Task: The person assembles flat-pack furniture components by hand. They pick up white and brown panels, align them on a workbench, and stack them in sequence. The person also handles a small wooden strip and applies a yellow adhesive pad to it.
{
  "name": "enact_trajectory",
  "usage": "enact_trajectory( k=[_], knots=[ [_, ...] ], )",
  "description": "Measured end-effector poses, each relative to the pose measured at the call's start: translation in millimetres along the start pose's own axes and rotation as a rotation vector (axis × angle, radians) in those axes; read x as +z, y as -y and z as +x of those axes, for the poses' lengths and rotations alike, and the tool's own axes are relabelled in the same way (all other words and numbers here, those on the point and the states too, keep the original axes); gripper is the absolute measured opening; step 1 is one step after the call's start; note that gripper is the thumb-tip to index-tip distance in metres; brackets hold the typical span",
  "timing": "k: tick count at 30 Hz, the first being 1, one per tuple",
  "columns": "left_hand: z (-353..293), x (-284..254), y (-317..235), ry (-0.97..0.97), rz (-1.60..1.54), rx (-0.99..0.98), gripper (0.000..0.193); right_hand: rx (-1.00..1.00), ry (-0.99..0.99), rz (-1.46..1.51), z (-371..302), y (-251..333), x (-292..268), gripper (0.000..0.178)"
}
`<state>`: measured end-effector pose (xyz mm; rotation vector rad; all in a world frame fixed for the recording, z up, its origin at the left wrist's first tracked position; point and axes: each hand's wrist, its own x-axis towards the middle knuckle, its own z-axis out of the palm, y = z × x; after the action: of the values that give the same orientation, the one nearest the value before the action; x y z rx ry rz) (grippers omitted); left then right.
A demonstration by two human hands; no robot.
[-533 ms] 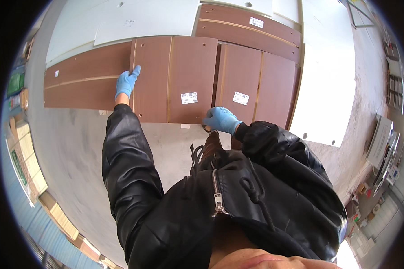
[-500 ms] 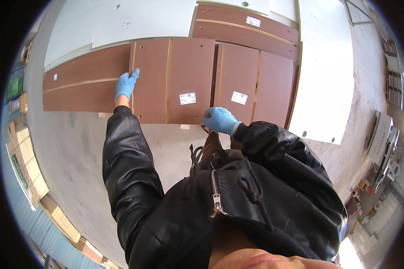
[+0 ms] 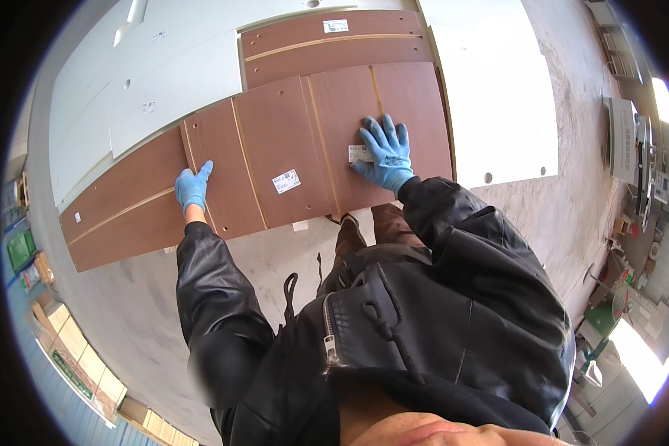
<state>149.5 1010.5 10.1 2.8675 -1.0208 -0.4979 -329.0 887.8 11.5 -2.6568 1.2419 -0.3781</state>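
Note:
My left hand (image 3: 192,187), in a blue glove, grips the left edge of a reddish-brown panel (image 3: 267,134) that has a pale groove, small holes and a white label. To its right, a second brown panel (image 3: 415,104) lies edge to edge with it. On that one my right hand (image 3: 385,157), gloved too, rests palm down with its fingers spread, partly covering a label (image 3: 355,153). Another long brown panel (image 3: 134,212) shows from below at the left, next to my left hand.
White boards (image 3: 178,82) lie beyond at the left, and a big white board (image 3: 490,111) lies at the right. A further brown panel (image 3: 334,46) sits behind. Concrete floor (image 3: 149,312) shows nearer me. A stack of flat cartons (image 3: 623,141) stands far right.
My right hand has gone from the near edge by the gap to lying flat on the right panel. The dark gap between the two panels has closed. My view has turned a little.

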Motion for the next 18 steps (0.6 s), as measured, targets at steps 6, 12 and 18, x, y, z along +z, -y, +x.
enact_trajectory(
  k=[6, 12, 18],
  knots=[
    [7, 7, -8, -0.049, -0.018, 0.021, 0.061, 0.027, -0.051, -0.011, 0, -5, 5, 0.077],
    [-12, 4, -31, -0.133, 0.014, -0.078, 0.055, 0.038, -0.03, 0.052, -4, -8, 4, 0.074],
    [-105, 28, -116, -0.449, 0.049, 0.558, 0.078, 0.018, -0.173, 0.286, -50, -15, -28, 0.053]
  ],
)
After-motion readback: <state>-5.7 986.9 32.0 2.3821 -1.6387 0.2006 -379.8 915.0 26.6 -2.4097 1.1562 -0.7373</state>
